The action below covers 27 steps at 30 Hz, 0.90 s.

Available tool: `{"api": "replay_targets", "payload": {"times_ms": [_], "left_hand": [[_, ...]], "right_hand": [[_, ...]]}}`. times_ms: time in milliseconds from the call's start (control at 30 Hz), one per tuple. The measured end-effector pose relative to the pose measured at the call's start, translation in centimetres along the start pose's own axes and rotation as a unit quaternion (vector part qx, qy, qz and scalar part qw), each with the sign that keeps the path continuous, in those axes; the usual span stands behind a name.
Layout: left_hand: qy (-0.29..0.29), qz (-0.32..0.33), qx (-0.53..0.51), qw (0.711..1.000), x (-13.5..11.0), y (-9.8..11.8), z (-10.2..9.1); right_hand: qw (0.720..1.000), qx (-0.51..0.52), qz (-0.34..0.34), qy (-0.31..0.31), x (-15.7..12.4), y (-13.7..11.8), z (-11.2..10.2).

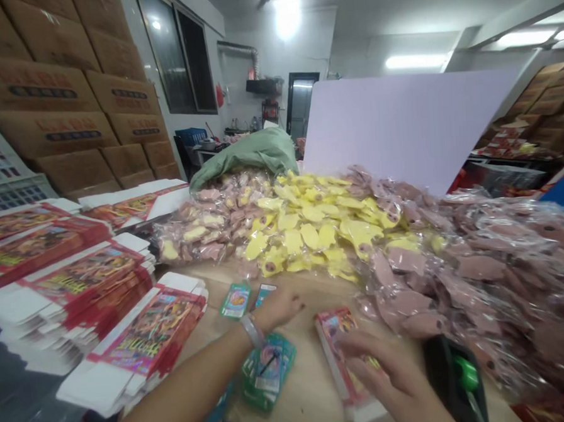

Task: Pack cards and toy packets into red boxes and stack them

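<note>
My left hand (278, 309) reaches across the table with its fingers bent and close together; what they hold, if anything, is hidden. Just behind it a blue-edged card (266, 292) is partly covered by the hand. A green-bordered card pile (235, 300) lies to its left. Under my left forearm is a larger spread of green cards (269, 372) with a small dark stick-like thing on top. My right hand (387, 369), slightly blurred, is over a red printed carton (336, 347), thumb and fingers apart. Whether it touches the carton I cannot tell.
Stacks of flat red-and-white cartons (150, 325) fill the left side. Wrapped yellow pieces (306, 222) and wrapped pinkish-brown pieces (484, 276) heap across the back and right. A black holder (454, 378) with a green-topped item stands near my right hand. A green sack (250, 153) lies behind.
</note>
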<state>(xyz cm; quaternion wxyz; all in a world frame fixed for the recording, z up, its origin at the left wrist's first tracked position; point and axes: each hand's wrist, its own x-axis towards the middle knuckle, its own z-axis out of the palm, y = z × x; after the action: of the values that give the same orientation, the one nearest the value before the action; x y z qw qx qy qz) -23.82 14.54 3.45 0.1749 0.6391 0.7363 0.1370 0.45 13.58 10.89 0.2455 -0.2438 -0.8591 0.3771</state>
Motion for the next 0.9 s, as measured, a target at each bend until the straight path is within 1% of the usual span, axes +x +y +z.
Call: {"api": "replay_targets", "payload": {"times_ms": [100,167,233,267,333,433,533,567,633,667,733,767,833,867,900], "left_hand": [[0.053,-0.051,-0.003,0.997,2.5,-5.2,-4.0],[0.074,-0.075,-0.012,0.994,2.9,-8.3,-5.7],[0.081,-0.086,-0.028,0.993,2.1,-10.5,-6.4],[0.079,-0.089,-0.037,0.992,1.2,-11.1,-6.3],[0.063,-0.088,-0.054,0.993,-1.0,-11.7,-5.9],[0.032,-0.082,-0.067,0.994,-4.7,-11.0,-5.0],[0.019,-0.074,-0.072,0.994,-7.8,-8.9,-4.8],[0.005,-0.064,-0.078,0.995,-8.8,-7.9,-4.9],[-0.048,-0.037,-0.094,0.994,-10.7,-5.9,-4.9],[-0.086,-0.022,-0.103,0.991,-11.7,-4.8,-4.7],[-0.179,-0.003,-0.124,0.976,-14.0,-3.2,-3.8],[-0.228,-0.001,-0.13,0.965,-15.2,-2.6,-3.1],[-0.307,-0.014,-0.124,0.943,-18.0,-2.3,-1.0],[-0.327,-0.031,-0.112,0.938,-19.5,-2.6,0.2],[-0.33,-0.052,-0.095,0.938,-21.1,-3.0,1.4]], "right_hand": [[0.999,-0.043,0.01,-0.029,6.9,3.5,2.8],[0.995,-0.077,0.003,-0.065,10.7,5.5,5.2],[0.986,-0.128,-0.019,-0.109,13.1,6.9,7.5],[0.979,-0.155,-0.03,-0.132,13.9,7.3,8.4],[0.964,-0.202,-0.051,-0.166,14.7,7.6,10.2],[0.953,-0.232,-0.072,-0.182,14.7,7.0,12.2],[0.944,-0.263,-0.089,-0.18,14.0,6.6,13.6],[0.94,-0.272,-0.093,-0.182,13.8,6.6,13.9],[0.934,-0.291,-0.099,-0.185,13.3,6.8,14.5],[0.931,-0.3,-0.099,-0.184,13.1,6.9,14.8],[0.926,-0.321,-0.094,-0.176,13.1,7.1,15.3],[0.924,-0.331,-0.089,-0.172,13.2,7.2,15.6],[0.918,-0.351,-0.079,-0.168,13.5,7.2,16.3],[0.915,-0.36,-0.075,-0.167,13.6,7.3,16.6],[0.911,-0.37,-0.07,-0.167,13.7,7.3,17.0]]}}
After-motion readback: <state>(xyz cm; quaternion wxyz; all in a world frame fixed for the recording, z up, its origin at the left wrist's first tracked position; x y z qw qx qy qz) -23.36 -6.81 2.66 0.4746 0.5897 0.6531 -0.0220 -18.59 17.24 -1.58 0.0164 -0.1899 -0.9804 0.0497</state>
